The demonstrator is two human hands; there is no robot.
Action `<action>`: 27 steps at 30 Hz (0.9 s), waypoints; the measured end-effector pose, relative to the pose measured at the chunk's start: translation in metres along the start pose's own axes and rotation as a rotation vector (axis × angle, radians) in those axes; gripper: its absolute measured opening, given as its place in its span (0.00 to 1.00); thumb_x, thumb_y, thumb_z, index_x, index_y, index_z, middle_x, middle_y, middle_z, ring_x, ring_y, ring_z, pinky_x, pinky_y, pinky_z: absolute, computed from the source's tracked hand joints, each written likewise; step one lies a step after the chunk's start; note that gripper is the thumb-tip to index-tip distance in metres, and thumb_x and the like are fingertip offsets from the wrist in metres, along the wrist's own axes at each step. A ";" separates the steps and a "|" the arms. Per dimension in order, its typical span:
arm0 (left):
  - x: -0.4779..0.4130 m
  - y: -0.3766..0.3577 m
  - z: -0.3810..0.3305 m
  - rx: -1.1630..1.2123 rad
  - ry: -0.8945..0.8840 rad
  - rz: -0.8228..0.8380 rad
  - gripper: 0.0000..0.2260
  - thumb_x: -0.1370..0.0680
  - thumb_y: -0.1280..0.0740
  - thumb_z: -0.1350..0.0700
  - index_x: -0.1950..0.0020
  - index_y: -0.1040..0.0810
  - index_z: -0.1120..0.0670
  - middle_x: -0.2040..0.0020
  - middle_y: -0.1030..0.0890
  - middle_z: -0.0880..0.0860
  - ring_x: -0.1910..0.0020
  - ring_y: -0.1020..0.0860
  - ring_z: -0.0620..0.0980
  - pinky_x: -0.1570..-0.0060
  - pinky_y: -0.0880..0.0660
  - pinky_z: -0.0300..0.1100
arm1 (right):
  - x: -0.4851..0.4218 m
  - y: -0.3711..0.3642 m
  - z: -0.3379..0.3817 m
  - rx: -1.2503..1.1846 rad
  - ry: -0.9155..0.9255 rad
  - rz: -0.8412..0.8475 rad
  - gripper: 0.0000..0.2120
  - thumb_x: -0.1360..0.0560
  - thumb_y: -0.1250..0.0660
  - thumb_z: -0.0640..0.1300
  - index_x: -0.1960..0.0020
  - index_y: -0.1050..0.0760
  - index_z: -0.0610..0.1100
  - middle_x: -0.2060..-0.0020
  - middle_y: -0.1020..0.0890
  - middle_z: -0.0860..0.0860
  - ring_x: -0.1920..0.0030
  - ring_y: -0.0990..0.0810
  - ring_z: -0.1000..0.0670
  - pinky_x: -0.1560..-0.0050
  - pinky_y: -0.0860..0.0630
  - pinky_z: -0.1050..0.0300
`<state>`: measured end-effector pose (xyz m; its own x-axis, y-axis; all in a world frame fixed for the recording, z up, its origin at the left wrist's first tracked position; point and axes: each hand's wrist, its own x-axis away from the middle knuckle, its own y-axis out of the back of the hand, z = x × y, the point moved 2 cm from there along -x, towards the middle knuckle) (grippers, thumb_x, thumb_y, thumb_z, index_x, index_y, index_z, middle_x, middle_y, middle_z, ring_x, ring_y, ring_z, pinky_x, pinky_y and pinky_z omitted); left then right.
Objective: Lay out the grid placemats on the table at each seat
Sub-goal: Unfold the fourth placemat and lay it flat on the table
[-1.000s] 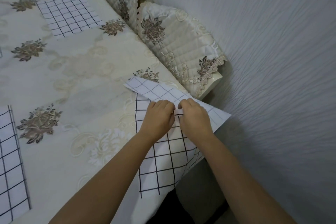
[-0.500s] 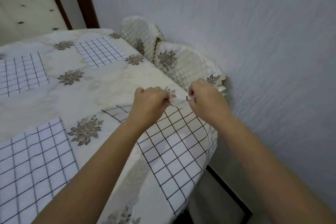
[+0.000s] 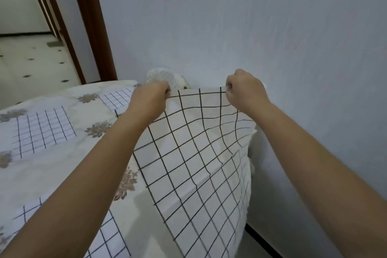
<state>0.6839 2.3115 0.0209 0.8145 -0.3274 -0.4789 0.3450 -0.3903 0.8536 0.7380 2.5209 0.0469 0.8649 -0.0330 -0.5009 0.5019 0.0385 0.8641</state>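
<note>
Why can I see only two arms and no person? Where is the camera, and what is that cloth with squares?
There is no machine here, just a person. The camera sits on their head and looks forward and down, so you see their arms as if through their own eyes. The left hand and the right hand each pinch the top edge of a grid placemat, white with black lines, and hold that edge up. The rest hangs down by the end of the table, which wears a flowered cloth and stands beside a wall. More grid mats lie flat on it: a far mat, a left mat and a near mat, partly hidden by the left arm.
</note>
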 end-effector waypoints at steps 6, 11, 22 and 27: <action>-0.042 0.009 0.019 -0.116 -0.015 -0.147 0.08 0.22 0.42 0.65 0.48 0.24 0.59 0.52 0.22 0.59 0.53 0.25 0.60 0.58 0.35 0.46 | -0.055 -0.011 0.003 -0.034 -0.037 -0.046 0.11 0.26 0.44 0.34 0.50 0.24 0.37 0.52 0.21 0.41 0.51 0.24 0.39 0.50 0.28 0.48; -0.061 0.009 0.038 -0.169 -0.002 -0.238 0.09 0.24 0.41 0.67 0.48 0.24 0.59 0.54 0.23 0.59 0.56 0.25 0.59 0.58 0.34 0.47 | -0.086 -0.030 0.013 -0.098 -0.031 -0.082 0.11 0.28 0.45 0.31 0.52 0.25 0.37 0.53 0.22 0.41 0.52 0.25 0.39 0.52 0.29 0.48; -0.057 0.022 0.062 -0.234 -0.012 -0.455 0.09 0.26 0.39 0.71 0.52 0.23 0.62 0.58 0.23 0.60 0.59 0.27 0.60 0.58 0.34 0.51 | -0.103 -0.051 0.041 -0.244 -0.003 -0.187 0.10 0.26 0.46 0.33 0.52 0.26 0.35 0.53 0.23 0.40 0.52 0.27 0.40 0.54 0.34 0.51; -0.043 0.035 0.056 -0.249 -0.083 -0.579 0.07 0.28 0.38 0.72 0.56 0.23 0.62 0.63 0.23 0.60 0.63 0.27 0.60 0.63 0.32 0.49 | -0.084 -0.032 0.043 -0.262 -0.003 -0.252 0.10 0.27 0.46 0.32 0.52 0.26 0.35 0.54 0.22 0.39 0.52 0.27 0.39 0.51 0.34 0.49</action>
<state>0.6348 2.2638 0.0599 0.4283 -0.1928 -0.8828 0.8250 -0.3151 0.4691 0.6489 2.4799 0.0632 0.7140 -0.0772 -0.6958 0.6849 0.2830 0.6714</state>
